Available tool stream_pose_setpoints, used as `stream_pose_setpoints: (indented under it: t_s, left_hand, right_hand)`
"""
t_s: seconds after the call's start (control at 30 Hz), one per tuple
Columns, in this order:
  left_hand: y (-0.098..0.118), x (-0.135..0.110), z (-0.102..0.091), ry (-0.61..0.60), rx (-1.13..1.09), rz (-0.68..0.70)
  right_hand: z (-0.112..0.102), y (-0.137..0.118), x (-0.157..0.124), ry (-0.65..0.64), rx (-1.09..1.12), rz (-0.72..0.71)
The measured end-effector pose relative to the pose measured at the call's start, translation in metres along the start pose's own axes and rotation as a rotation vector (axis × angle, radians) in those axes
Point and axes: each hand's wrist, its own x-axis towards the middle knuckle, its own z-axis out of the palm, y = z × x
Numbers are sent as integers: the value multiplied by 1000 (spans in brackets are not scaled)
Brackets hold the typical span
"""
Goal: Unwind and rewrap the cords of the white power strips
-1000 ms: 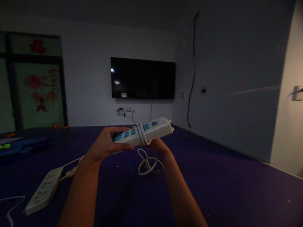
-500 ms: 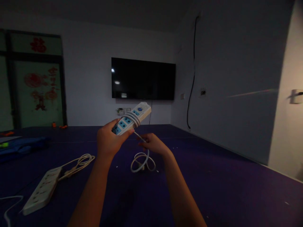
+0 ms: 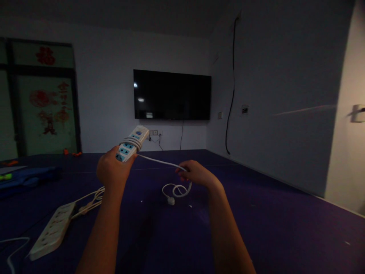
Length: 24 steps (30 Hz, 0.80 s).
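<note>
My left hand (image 3: 115, 165) is closed around the lower end of a white power strip (image 3: 138, 134) with blue sockets, holding it tilted above the purple surface. Several turns of its white cord (image 3: 159, 161) wrap the strip's middle. From there the cord stretches across to my right hand (image 3: 196, 173), whose fingers are closed on it. Below my right hand the rest of the cord hangs in loose loops, ending in a white plug (image 3: 170, 201) at the purple surface.
A second white power strip (image 3: 54, 228) with a bundled cord lies at the lower left. Behind it is a blue cloth item (image 3: 31, 177). A television (image 3: 172, 95) hangs on the far wall, and a black cable (image 3: 233, 83) runs down the right wall.
My left hand has moved left with the power strip, and my right hand slightly right. The cord between them is longer and straighter, and the hanging loops have shifted.
</note>
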Motion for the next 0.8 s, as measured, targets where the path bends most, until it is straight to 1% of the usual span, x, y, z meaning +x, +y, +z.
stream_pose_setpoints:
  t_s: [0.1,0.2,0.27,0.37,0.5,0.63,0.7,0.8]
  left_hand:
    - [-11,5,1,-113,69,56]
    - [-15,8,4,-245,93,215]
    - [-13,8,7,-294,84,320]
    - [-4,6,10,-352,62,437]
    - [15,-2,6,-489,8,564]
    - [36,-13,-5,-638,-66,647]
    - [43,-18,-12,-705,-86,664]
    - [46,-20,-25,-815,-158,687]
  right_hand:
    - [-12,-9,-5,205,-92,-94]
    - [-18,-19,-8,401,-137,-158]
    - [-18,-22,-9,505,-122,-189]
    - [-17,-21,-8,610,-89,-214]
    - [-17,-17,-6,668,-66,-246]
    - [-20,-11,-7,702,-1,-281]
    - [-22,-7,-9,711,68,-266]
    - [-25,1,-12,691,163,-210]
